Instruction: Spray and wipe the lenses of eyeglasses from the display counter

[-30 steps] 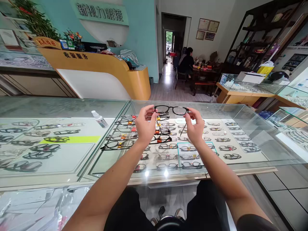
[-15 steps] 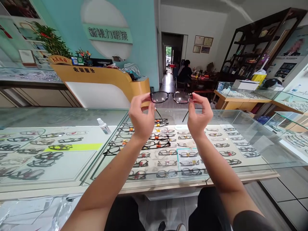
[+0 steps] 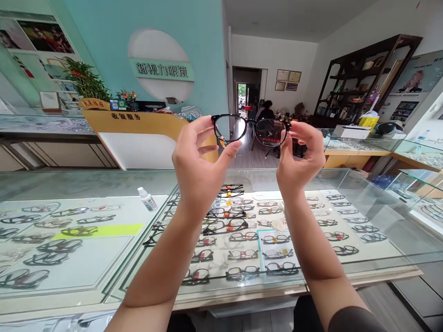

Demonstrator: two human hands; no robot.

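Glasses now raised higher off the glass counter, nearer the camera; left hand and right hand still pinch the frame ends.

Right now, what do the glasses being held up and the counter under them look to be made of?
Glasses: glossy black frame, probably plastic judging by its thick, shiny rims; the lenses are clear, with the room visible through them. Counter: glass, see-through with faint reflections.

Black glasses between both hands
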